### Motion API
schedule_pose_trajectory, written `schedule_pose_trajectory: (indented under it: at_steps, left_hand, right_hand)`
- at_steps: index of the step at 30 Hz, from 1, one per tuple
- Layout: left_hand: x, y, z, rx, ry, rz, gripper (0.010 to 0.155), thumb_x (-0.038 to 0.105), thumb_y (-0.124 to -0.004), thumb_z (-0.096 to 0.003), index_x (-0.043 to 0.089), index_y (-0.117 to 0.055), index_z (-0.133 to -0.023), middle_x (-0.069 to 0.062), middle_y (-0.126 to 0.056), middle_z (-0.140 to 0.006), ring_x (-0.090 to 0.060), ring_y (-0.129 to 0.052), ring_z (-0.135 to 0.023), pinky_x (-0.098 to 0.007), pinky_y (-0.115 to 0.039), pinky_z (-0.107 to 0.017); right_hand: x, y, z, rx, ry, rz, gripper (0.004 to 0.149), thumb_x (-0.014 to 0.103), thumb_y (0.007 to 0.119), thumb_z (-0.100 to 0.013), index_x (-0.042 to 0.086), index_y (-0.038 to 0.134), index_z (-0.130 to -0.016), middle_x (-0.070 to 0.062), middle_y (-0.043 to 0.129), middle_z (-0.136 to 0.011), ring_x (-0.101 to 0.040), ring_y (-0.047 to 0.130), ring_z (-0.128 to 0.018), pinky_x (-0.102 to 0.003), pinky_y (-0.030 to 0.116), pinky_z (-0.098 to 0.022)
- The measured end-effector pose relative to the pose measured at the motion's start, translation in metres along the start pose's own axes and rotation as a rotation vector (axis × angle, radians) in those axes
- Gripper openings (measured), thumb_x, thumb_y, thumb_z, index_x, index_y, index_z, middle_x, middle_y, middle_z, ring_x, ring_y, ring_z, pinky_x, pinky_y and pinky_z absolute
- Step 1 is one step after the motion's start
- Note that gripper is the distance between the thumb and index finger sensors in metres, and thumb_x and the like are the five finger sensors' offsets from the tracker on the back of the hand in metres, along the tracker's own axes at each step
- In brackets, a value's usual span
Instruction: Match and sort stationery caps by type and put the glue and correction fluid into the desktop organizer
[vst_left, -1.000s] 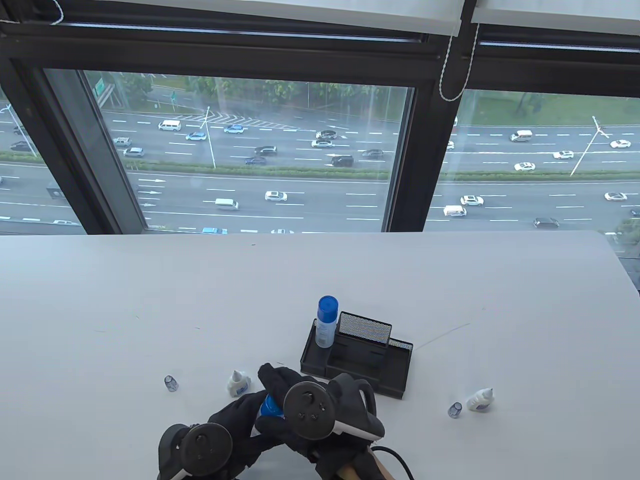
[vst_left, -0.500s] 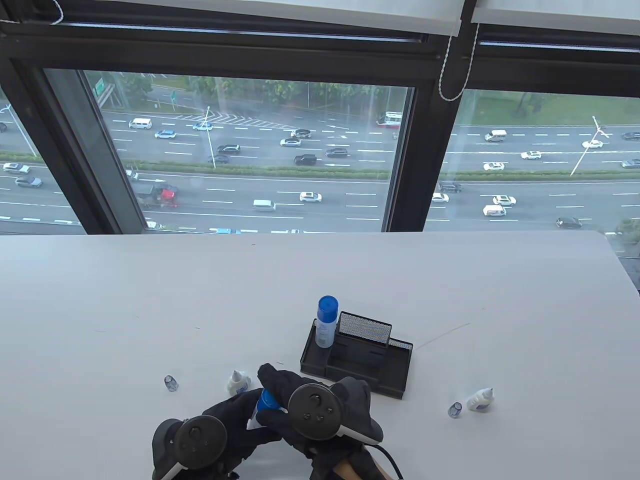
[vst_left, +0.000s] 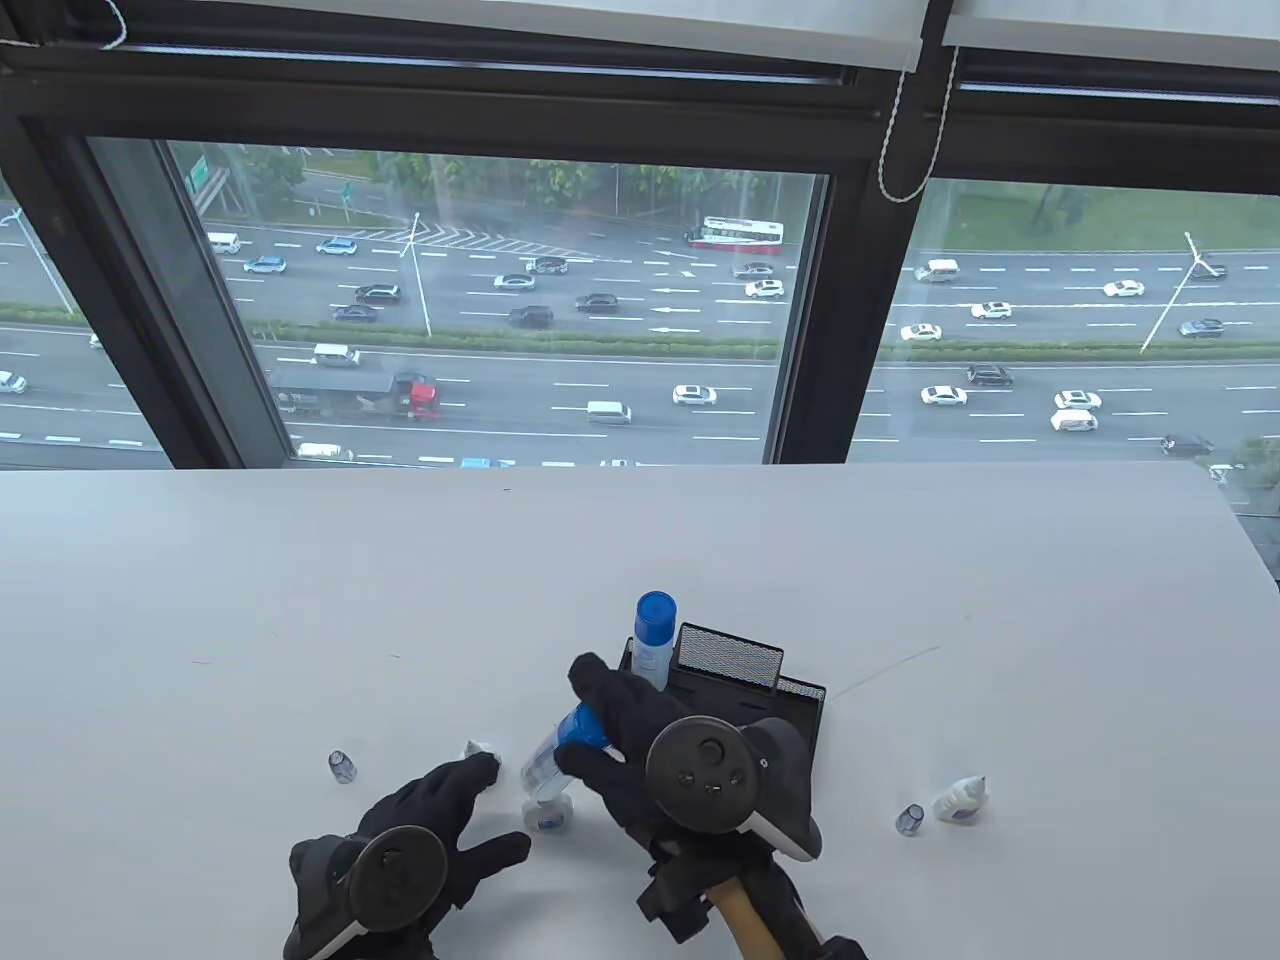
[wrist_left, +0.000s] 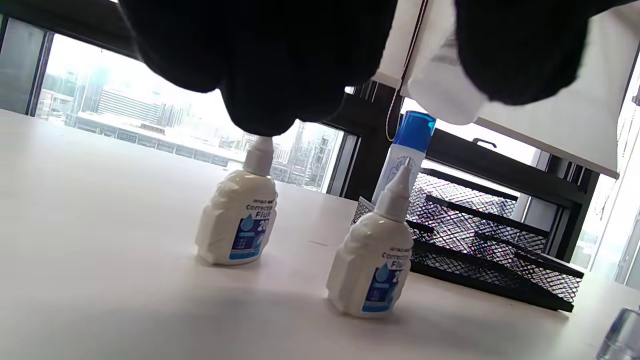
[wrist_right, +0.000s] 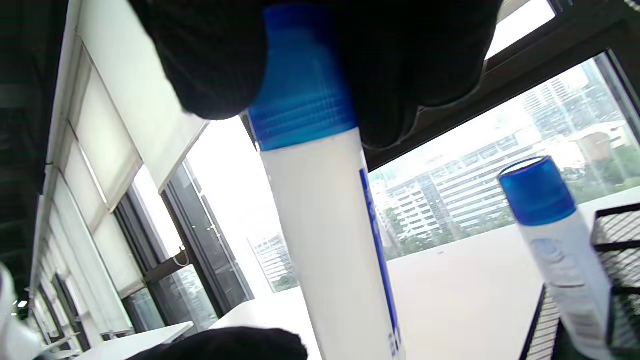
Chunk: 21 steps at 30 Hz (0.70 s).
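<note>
White worktop (vst_left: 300, 600) under a window over a busy road. Half a second ago both hands met on one glue stick; now they are apart. Right hand (vst_left: 640, 740) grips that glue stick (vst_left: 560, 752) by its blue cap, lifted toward the mesh organizer (vst_left: 790, 700). Left hand (vst_left: 440, 810), fingers spread loosely, fingertip on the nozzle of a correction fluid bottle (wrist_left: 239, 225). Left wrist view alone shows a second bottle (wrist_left: 372, 260) upright just beside it. Another glue stick (vst_left: 652, 640) stands in the organizer's left compartment.

Both correction fluid bottles (wrist_left: 239, 225) (wrist_left: 372, 267) read "Correction Fluid" and "20".
</note>
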<state>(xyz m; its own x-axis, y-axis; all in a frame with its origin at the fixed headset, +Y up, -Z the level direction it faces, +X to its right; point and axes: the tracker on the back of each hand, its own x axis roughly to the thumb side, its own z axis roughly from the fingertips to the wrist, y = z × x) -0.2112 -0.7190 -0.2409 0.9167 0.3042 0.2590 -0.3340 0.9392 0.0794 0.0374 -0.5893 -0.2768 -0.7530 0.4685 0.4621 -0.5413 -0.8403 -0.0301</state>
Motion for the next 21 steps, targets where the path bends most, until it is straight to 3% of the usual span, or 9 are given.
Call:
schedule_pose_trajectory:
  at_steps: [7,12,21]
  left_hand:
    - [0.006,-0.008,0.002,-0.03,-0.011,-0.08,0.078,0.069,-0.078,-0.0438,0.026,-0.065,-0.107,-0.002,-0.084,-0.104,-0.025,-0.097,-0.088,-0.05,-0.078,-0.065]
    - [0.006,-0.007,0.001,-0.033,-0.013,-0.081,0.078,0.069,-0.078,-0.0438,0.026,-0.066,-0.107,-0.002,-0.084,-0.104,-0.025,-0.097,-0.089,-0.05,-0.078,-0.065]
    - [0.002,-0.007,-0.001,-0.037,0.016,-0.067,0.079,0.068,-0.078,-0.0439,0.025,-0.064,-0.108,-0.003,-0.084,-0.104,-0.025,-0.097,-0.087,-0.05,-0.078,-0.065]
  right_hand:
    - [-0.022,-0.005,-0.032,-0.018,0.123,0.181,0.068,0.038,0.087,-0.047,0.016,0.064,-0.108,-0.015,0.079,-0.1,-0.031,0.092,-0.08,-0.05,0.073,-0.066]
    - [-0.039,0.018,-0.051,0.024,0.184,0.236,0.067,0.038,0.087,-0.047,0.017,0.064,-0.107,-0.015,0.079,-0.1,-0.03,0.092,-0.08,-0.05,0.074,-0.066]
    - [-0.05,0.055,-0.058,0.055,0.188,0.338,0.066,0.039,0.083,-0.049,0.016,0.064,-0.108,-0.016,0.079,-0.1,-0.03,0.093,-0.079,-0.049,0.075,-0.065]
